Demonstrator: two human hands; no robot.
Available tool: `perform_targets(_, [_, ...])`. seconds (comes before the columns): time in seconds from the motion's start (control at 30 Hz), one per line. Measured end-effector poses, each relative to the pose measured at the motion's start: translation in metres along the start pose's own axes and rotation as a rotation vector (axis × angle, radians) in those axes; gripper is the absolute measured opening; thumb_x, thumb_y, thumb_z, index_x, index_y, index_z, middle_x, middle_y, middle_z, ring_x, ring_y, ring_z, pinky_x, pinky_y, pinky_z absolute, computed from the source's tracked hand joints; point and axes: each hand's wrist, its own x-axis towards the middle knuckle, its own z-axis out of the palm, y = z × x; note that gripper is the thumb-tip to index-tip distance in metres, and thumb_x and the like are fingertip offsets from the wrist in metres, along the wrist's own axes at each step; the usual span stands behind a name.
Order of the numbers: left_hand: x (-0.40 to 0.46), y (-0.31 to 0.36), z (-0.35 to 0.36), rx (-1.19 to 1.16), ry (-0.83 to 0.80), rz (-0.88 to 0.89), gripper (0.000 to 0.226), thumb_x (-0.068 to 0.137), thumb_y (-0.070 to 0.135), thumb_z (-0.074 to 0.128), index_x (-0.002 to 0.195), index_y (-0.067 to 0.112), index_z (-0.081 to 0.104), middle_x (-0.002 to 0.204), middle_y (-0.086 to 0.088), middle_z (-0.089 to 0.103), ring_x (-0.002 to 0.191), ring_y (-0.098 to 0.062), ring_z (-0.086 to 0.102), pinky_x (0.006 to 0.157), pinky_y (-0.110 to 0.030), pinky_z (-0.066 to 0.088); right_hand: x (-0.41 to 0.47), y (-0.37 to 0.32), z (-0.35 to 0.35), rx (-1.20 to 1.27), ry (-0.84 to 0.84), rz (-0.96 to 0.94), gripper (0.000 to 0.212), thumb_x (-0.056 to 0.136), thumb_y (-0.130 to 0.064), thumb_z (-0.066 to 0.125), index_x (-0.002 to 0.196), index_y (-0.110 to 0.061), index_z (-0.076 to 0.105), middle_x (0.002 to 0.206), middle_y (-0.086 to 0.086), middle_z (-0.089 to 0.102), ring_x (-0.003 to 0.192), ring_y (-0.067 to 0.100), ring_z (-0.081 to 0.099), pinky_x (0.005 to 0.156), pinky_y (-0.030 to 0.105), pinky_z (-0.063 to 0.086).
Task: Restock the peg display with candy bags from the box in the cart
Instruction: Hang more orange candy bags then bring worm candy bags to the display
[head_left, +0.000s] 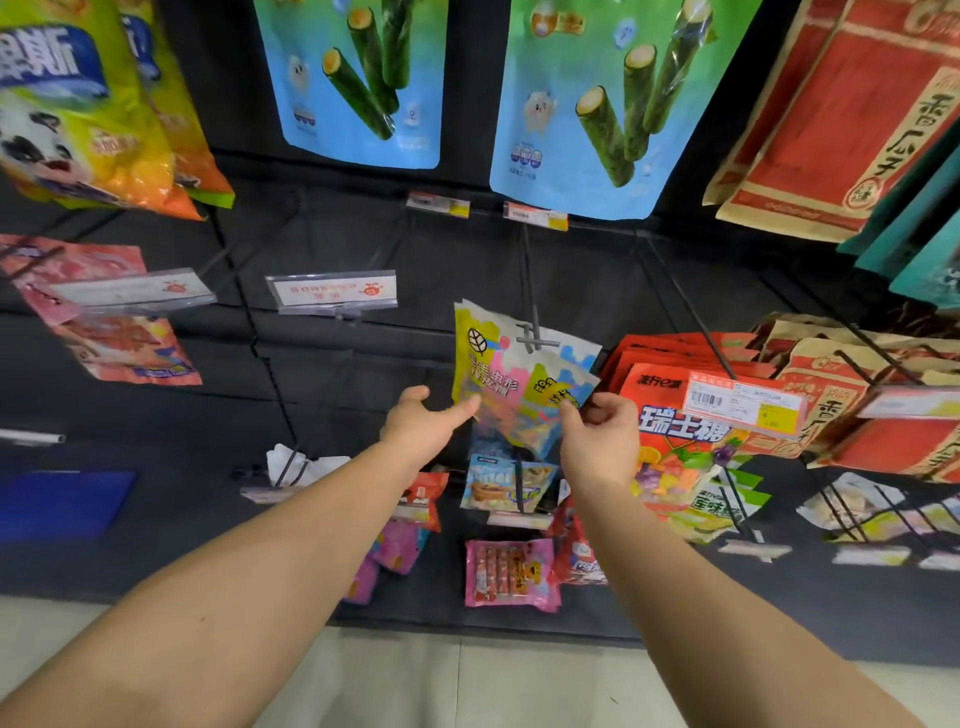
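Observation:
A candy bag (514, 374) in yellow, pink and pale blue hangs on a dark metal peg (532, 322) in the middle of the black display wall. My left hand (423, 426) reaches to the bag's lower left edge with fingers stretched out and fingertips touching it. My right hand (597, 436) is at the bag's lower right edge, fingers curled, pinching the bag's edge. The box and the cart are out of view.
Red candy bags (691, 415) with a price tag hang right of the peg. Seaweed roll bags (597, 104) hang above, yellow bags (88, 104) at upper left, brown-red bags (857, 395) at far right. Small snack bags (511, 571) hang below. Bare pegs with label holders (332, 291) stand at left.

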Motion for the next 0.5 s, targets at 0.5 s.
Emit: perform_targets(0.5, [-0.037,-0.092,-0.211,0.684,0.207,-0.01,0.07,0.089,0.058,0.061,0.149,0.026,0.042,0.151,-0.007,0.045,0.135,-0.031,0.046,0.108,-0.041,0.042,-0.09,-0.005,0.153,-0.1,-0.221,0.263,0.056,0.082,-0.047,0.069,0.12,-0.008,0.056,0.119,0.019,0.065,0.111,0.037,0.062,0.097,0.044,0.049])
